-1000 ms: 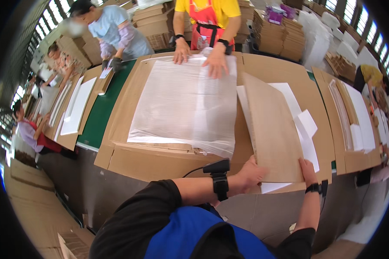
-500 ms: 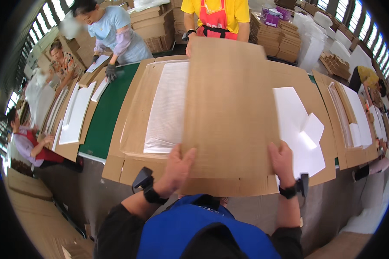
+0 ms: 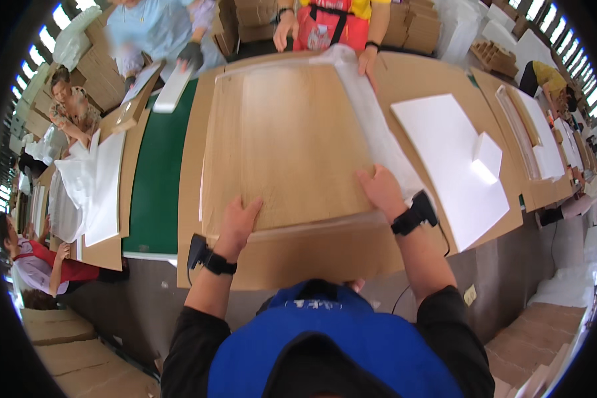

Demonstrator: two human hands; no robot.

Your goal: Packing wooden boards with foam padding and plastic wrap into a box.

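Note:
A wood-grain panel lies flat in front of me, over white foam wrap that shows along its right side and near edge. Below it spreads a cardboard sheet. My left hand rests on the panel's near left part, thumb apart from the fingers. Over its near right corner lies my right hand, the thumb spread out on the surface. Both hands look open, touching the panel from above. Across from me, a co-worker's hand is at the foam's far edge.
To the right, a white panel carries a small white block. A green conveyor surface runs at the left, beside more cardboard with white boards. Several people work around; cardboard stacks stand at lower left.
The board I held raised now lies flat, farther left, over the foam. Both hands have moved left and loosened onto its surface. The co-worker opposite now reaches to the foam.

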